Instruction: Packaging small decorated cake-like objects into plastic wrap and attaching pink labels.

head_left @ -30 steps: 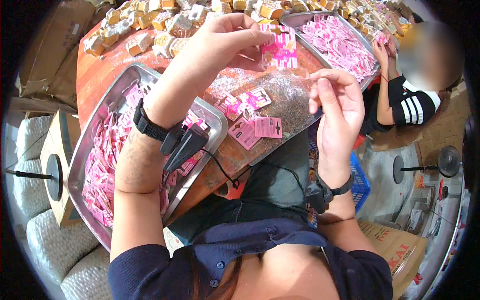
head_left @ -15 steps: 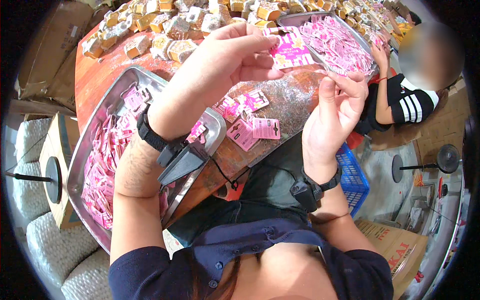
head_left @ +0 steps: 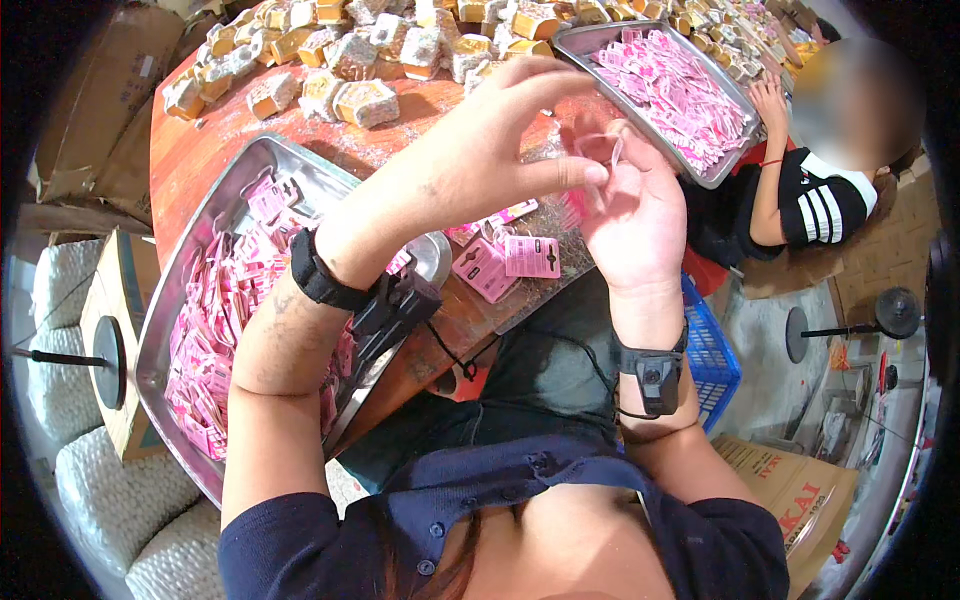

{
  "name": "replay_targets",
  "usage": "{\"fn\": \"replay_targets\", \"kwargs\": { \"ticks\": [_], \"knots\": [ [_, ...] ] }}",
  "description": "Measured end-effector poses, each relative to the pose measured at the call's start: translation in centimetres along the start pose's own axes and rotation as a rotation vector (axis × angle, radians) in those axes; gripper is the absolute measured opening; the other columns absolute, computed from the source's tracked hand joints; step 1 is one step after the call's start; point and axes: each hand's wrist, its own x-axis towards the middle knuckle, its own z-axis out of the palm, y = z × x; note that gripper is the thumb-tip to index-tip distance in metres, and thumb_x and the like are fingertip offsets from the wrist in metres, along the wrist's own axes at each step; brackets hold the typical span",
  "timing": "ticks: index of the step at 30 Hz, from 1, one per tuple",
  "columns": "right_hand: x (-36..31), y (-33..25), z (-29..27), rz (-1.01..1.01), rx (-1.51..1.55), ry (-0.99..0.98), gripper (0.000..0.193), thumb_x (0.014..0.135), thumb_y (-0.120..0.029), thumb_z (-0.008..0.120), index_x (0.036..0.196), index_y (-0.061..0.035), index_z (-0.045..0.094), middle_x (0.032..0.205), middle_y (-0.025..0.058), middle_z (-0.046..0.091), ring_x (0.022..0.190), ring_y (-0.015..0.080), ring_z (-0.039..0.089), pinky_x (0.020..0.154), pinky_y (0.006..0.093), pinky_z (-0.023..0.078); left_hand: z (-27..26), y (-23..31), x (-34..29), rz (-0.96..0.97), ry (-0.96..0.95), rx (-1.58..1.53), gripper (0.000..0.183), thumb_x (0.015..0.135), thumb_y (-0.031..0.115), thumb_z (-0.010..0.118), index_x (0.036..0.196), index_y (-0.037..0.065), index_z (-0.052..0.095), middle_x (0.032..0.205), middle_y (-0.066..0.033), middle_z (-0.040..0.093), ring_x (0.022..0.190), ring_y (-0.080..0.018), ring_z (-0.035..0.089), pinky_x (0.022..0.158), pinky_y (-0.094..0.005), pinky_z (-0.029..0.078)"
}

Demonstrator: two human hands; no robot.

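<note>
In this head view, we see the left grip (head_left: 490, 150), thumb and forefinger spread, close against the right grip (head_left: 640, 215); which one holds the blurred pink item (head_left: 574, 208) between them we cannot tell. On the worktop (head_left: 200, 150) below lie loose pink cards (head_left: 531, 256), with a near metal tray (head_left: 305, 165) at left. Beyond, we note a second tray (head_left: 590, 40) and yellow-sided pieces (head_left: 367, 104).

1. The left head-worn fisheye camera looks steeply down over a navy-blue buttoned knit top (head_left: 455, 485).
2. It sits close above the bare left hand (head_left: 495, 150) and bare right hand (head_left: 640, 220).
3. Its wide view reaches forward across a reddish-brown wooden tabletop (head_left: 228, 135).
</note>
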Motion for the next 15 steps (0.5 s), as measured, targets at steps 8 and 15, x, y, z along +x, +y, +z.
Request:
{"fn": "replay_targets", "kwargs": {
  "ticks": [8,15],
  "knots": [
    [-0.3,-0.5,-1.0,0.375,0.192,-0.272,0.016,0.096,-0.014,0.052,0.107,-0.006,0.062,0.083,0.0004,0.06,0.073,0.0126,0.057,0.067,0.0273,0.049,-0.4,1.8,0.3,-0.42,-0.121,-0.549,0.029,0.089,0.022,0.073,0.109,0.004,0.063,0.104,-0.0036,0.062,0.089,-0.0117,0.063,0.075,-0.0268,0.05],
    [-1.8,-0.3,2.3,0.254,-0.157,0.133,0.028,0.097,-0.012,0.056,0.123,-0.0047,0.061,0.084,0.0038,0.063,0.074,0.0161,0.06,0.076,0.0312,0.053,0.3,1.2,0.2,-0.545,-0.036,-1.017,0.016,0.09,0.012,0.071,0.08,0.005,0.061,0.07,-0.0027,0.063,0.068,-0.0118,0.064,0.064,-0.0252,0.05]
  ]
}}
